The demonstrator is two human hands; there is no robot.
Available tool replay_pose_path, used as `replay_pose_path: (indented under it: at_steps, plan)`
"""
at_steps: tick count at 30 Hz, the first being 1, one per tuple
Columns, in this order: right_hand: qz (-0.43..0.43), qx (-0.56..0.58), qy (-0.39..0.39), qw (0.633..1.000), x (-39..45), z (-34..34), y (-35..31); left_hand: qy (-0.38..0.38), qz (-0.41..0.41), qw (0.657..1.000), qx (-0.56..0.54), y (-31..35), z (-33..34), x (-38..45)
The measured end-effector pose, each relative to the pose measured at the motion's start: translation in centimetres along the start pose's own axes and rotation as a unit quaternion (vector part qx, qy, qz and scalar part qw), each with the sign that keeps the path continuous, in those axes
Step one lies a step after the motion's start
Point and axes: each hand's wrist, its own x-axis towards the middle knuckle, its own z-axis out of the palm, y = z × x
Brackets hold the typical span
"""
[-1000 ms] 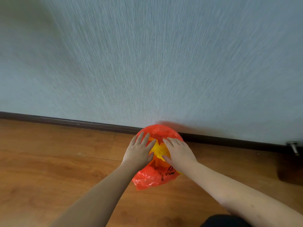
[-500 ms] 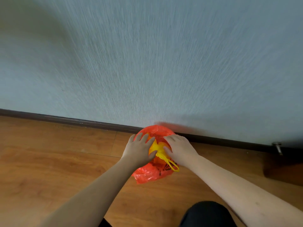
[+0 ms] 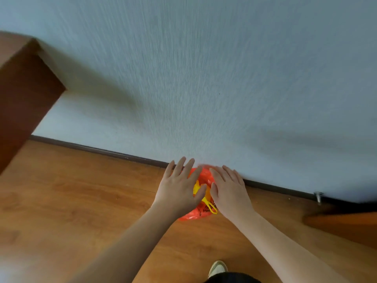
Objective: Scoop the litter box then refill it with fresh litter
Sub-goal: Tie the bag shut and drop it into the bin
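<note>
A red-orange plastic bag (image 3: 201, 213) lies on the wooden floor against the wall, with a yellow bag or tie (image 3: 210, 206) showing at its middle. My left hand (image 3: 179, 186) hovers over the bag's left side with fingers straight and spread. My right hand (image 3: 229, 188) is over its right side, fingers straight too. Neither hand grips anything. No litter box or scoop is in view.
A pale textured wall with a dark baseboard (image 3: 102, 151) runs behind the bag. A brown wooden cabinet (image 3: 22, 94) stands at the left. A metal door stop (image 3: 318, 196) and a wooden door edge (image 3: 342, 223) are at the right. My shoe (image 3: 218, 268) is below.
Both hands have let go of the bag and lifted with fingers spread. The view has pulled back and up, bringing the cabinet at the left into sight.
</note>
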Motion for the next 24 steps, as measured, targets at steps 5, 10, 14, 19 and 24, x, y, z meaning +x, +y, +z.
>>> replay_pose_path:
  at_steps: [5, 10, 14, 19, 24]
  plan:
    - [0.020, 0.039, -0.002, 0.999, -2.2, -11.3, -2.5, 0.003, 0.009, 1.000, -0.019, 1.6, -10.7, -2.8]
    - [0.045, 0.021, 0.018, 0.999, -5.0, -21.1, -5.1, 0.006, 0.009, 1.000, -0.013, 2.9, -21.3, -7.1]
    - [0.057, 0.014, 0.007, 0.998, -7.4, -27.6, -7.8, -0.005, 0.002, 1.000, -0.001, 3.2, -27.7, -10.9]
    - [0.067, 0.031, 0.004, 0.997, -10.0, -34.3, -13.1, 0.014, 0.005, 1.000, 0.022, 2.2, -34.3, -15.5]
    - [0.083, 0.035, 0.014, 0.996, -13.3, -41.0, -17.5, 0.089, 0.014, 0.996, 0.017, 1.2, -40.0, -21.4]
